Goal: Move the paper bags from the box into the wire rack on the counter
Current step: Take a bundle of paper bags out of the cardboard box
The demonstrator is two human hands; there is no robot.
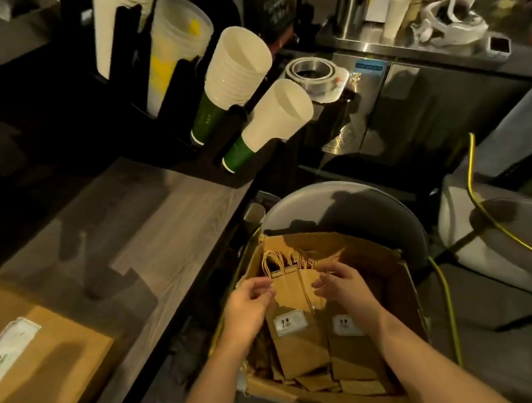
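Note:
An open cardboard box (405,287) rests on a grey chair and holds several flat brown paper bags with twisted handles and white labels. A stack of bags (294,321) stands tilted in the box's middle. My left hand (249,304) touches the stack's left edge and my right hand (341,288) its right edge, fingers curled around the top of the bags just below the handles. More bags (348,347) lie lower right in the box. No wire rack is visible in this view.
A wooden counter (146,240) runs along the left, carrying a brown bag or box with a white label (29,361). A black cup dispenser (176,118) holds stacked paper cups. A yellow cable (473,191) crosses a second chair (523,245) at the right.

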